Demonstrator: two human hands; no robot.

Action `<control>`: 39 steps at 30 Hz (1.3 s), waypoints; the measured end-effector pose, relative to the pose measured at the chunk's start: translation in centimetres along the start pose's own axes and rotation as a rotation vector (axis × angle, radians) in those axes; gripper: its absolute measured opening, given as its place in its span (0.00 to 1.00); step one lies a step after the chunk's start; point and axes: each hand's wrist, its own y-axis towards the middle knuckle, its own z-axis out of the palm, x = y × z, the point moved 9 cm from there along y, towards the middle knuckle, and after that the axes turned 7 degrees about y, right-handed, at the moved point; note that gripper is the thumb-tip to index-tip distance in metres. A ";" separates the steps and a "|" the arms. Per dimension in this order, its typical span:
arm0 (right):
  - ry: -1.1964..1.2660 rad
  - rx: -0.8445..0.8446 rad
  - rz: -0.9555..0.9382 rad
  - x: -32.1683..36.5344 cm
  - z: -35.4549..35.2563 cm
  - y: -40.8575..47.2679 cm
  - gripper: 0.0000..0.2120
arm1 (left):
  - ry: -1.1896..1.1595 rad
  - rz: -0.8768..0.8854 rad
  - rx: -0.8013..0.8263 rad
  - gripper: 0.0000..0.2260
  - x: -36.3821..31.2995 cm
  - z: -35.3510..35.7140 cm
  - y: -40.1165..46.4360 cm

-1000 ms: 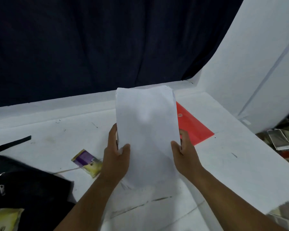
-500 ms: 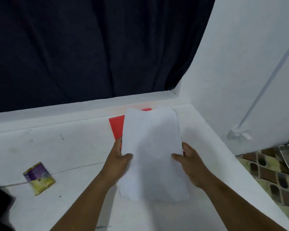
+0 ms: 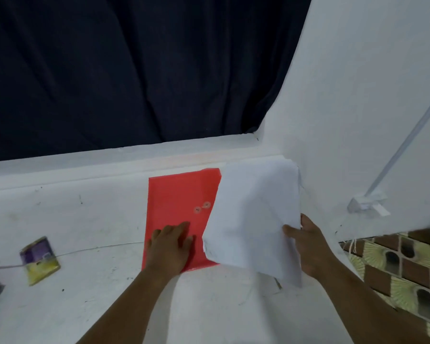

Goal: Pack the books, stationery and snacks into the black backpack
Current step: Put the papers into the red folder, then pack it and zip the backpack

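Right hand (image 3: 308,247) pinches the loose white paper sheets (image 3: 253,219), lifted aside at the white bench's (image 3: 85,219) back right corner. Left hand (image 3: 170,247) lies flat, pinning the red plastic string-tie envelope (image 3: 176,197), probably so the papers slide in. Backpack isn't clearly visible.

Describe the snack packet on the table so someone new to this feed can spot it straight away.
Start at the white table in front of the dark curtain and find the red envelope folder under the left hand. Look well to the left of it, near the picture's left edge: the snack packet lies flat there, alone. It is the only small purple and yellow thing on the table.
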 end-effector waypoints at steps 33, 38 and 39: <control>0.504 -0.001 0.020 1.1 2.7 0.4 0.20 | 0.007 0.344 0.151 0.16 -7.5 4.1 -2.8; 0.602 -0.094 0.151 -4.5 6.1 -1.4 0.21 | -0.093 0.256 -0.018 0.30 -6.0 3.6 -3.0; 0.607 -0.140 0.168 -5.7 6.4 -1.8 0.21 | -0.114 0.237 -0.039 0.32 -5.7 3.3 -2.9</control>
